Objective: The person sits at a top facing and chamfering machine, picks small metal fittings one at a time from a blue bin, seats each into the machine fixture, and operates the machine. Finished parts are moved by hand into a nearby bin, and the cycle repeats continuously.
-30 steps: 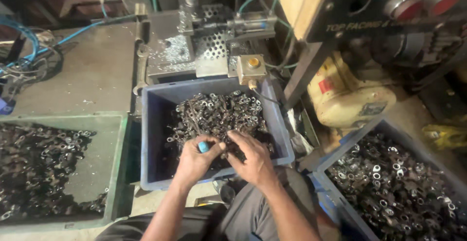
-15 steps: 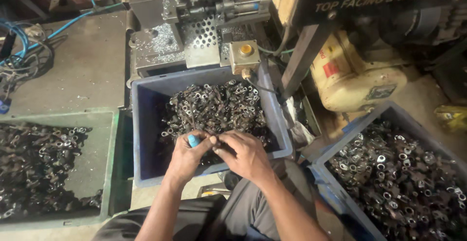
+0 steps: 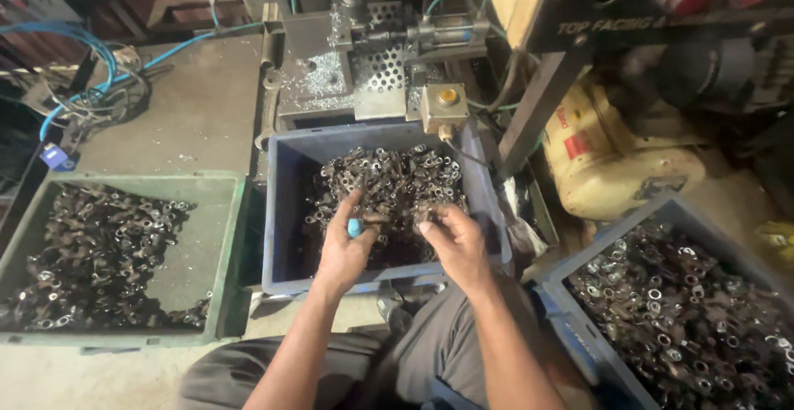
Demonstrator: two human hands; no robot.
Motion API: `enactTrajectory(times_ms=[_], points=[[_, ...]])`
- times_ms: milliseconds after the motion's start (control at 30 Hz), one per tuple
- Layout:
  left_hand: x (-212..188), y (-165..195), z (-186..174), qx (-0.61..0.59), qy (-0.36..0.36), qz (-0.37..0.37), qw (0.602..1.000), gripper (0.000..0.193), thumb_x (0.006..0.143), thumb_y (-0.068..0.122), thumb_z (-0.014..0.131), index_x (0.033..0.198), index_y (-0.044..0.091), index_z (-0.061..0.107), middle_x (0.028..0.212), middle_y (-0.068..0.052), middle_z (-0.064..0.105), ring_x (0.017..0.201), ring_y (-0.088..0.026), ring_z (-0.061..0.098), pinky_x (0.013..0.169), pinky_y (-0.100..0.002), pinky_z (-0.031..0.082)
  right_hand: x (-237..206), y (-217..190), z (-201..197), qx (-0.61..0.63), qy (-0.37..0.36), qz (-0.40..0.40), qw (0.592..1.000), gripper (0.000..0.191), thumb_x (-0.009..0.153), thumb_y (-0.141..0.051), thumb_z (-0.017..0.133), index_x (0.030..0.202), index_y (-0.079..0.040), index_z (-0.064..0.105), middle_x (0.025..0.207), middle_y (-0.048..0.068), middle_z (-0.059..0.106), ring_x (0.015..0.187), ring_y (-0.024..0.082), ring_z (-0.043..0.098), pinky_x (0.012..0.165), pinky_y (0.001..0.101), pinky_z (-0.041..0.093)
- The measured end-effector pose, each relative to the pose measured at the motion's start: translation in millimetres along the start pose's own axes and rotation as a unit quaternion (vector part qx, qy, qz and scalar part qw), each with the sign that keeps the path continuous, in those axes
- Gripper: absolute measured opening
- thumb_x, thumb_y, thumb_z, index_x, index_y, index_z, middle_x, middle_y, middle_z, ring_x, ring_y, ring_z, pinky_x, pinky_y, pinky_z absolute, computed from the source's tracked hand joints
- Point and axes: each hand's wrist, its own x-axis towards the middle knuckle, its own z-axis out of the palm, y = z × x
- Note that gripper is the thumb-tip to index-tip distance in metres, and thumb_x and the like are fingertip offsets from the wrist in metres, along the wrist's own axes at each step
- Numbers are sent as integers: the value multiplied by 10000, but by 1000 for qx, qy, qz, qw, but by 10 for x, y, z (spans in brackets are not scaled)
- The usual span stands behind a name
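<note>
Both my hands reach into a blue plastic crate [image 3: 285,211] heaped with small dark metal ring-shaped parts [image 3: 389,178]. My left hand [image 3: 343,249] is closed around a small blue-tipped thing and touches a metal part at its fingertips. My right hand [image 3: 453,240] pinches metal parts from the heap, fingers curled. The two hands are close together over the near side of the pile.
A green crate [image 3: 223,253] with similar parts stands at the left, another blue crate [image 3: 662,211] full of parts at the right. Behind the middle crate is a machine with a perforated plate [image 3: 376,71], blue hoses [image 3: 91,54] and a yellowish motor housing [image 3: 612,162].
The camera has shifted a little. My hands stay in the blue crate, fingers working the parts; the left hand's fingers have stretched further forward onto the pile.
</note>
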Motion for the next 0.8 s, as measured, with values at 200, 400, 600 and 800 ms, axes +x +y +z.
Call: enactTrajectory(times_ms=[200,400,600,800], points=[[146,264,-135,104,21,-45,993,328,850,119,735,1173,73,762,764,-59,731,645,-131,641,601,-290,507,29,140,-122,54,7,20,998,272,936,-20,700,1206,-3,679,1031,27,732,909,81,669,771,218,536],[876,926,-534,312,85,288,901,167,906,207,776,975,57,760,788,-179,730,677,-300,722,640,-394,562,60,131,-81,113,-33,10,993,261,942,14,687,1200,-5,663,1064,44,716,960,98,672,818,265,576],[1590,1568,-665,542,113,314,771,163,889,221,752,1021,133,793,720,-207,699,667,-411,694,635,-497,563,45,80,-101,139,-33,12,990,224,962,-5,663,1182,-6,622,1059,72,738,956,124,698,811,291,598],[1824,1821,-448,628,57,260,731,173,822,189,723,969,183,814,800,-197,727,748,-391,723,689,-480,580,53,102,-113,154,-50,24,987,157,966,-14,667,1119,-6,631,1043,82,751,914,127,698,817,286,590]])
